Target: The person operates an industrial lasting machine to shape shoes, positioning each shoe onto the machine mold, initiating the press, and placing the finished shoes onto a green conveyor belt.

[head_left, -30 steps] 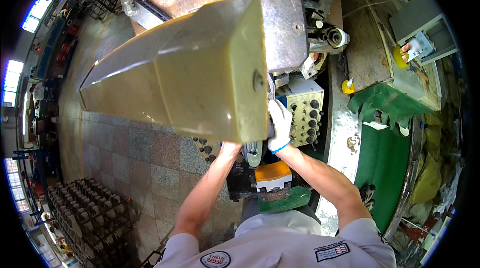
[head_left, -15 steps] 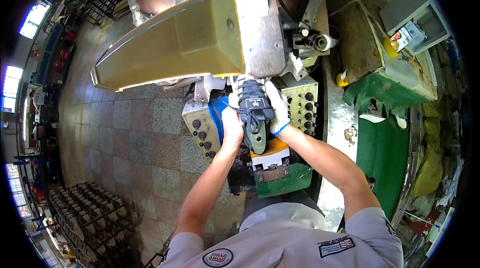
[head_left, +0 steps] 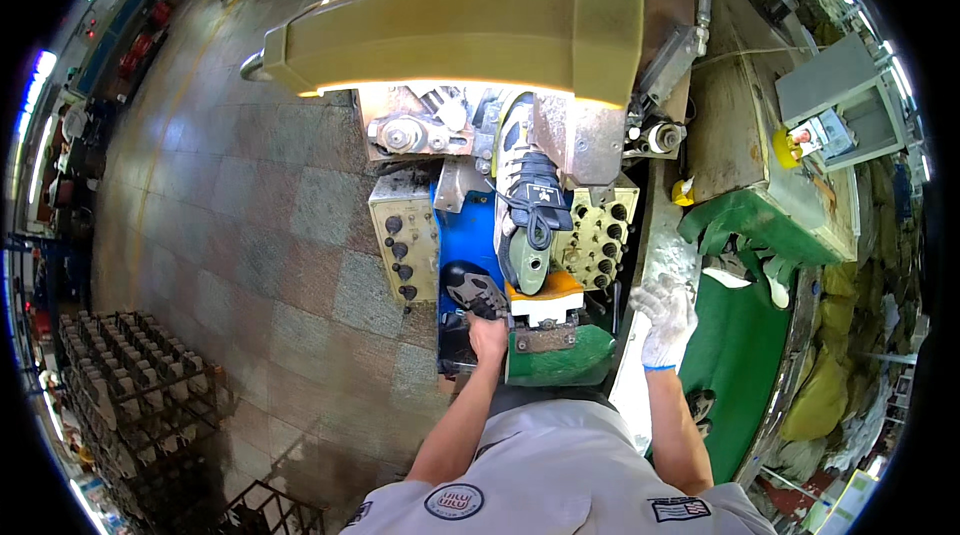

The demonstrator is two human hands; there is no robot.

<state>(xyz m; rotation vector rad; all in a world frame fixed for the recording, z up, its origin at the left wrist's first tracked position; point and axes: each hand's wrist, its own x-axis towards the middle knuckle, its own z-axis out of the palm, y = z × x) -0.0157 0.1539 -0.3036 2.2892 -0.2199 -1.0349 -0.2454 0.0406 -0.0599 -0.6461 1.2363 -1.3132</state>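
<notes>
My left hand [head_left: 487, 337] is closed on the near end of a grey and black shoe [head_left: 475, 287], low beside the machine's middle; its fingers are partly hidden by the shoe. My right hand [head_left: 665, 320], in a white glove with a blue cuff, is held empty with fingers apart over the pale metal ledge. Between the two, a laced shoe [head_left: 535, 190] on a green last [head_left: 527, 270] sits in the machine. Its toe reaches up under the metal parts, and its heel end rests by an orange and white block [head_left: 547, 300]. Neither hand touches it.
A long olive hood [head_left: 460, 35] with a light beneath it spans the machine. Knob panels [head_left: 405, 245] flank the shoe. To the right stand a bench with green cloth [head_left: 760, 230] and a green surface [head_left: 735, 335] bearing shoe parts. A rack [head_left: 130, 365] stands lower left.
Both hands have let go of the laced shoe, which stays in the machine. My left hand has come down to the other shoe; my right hand has moved right. The view has shifted.
</notes>
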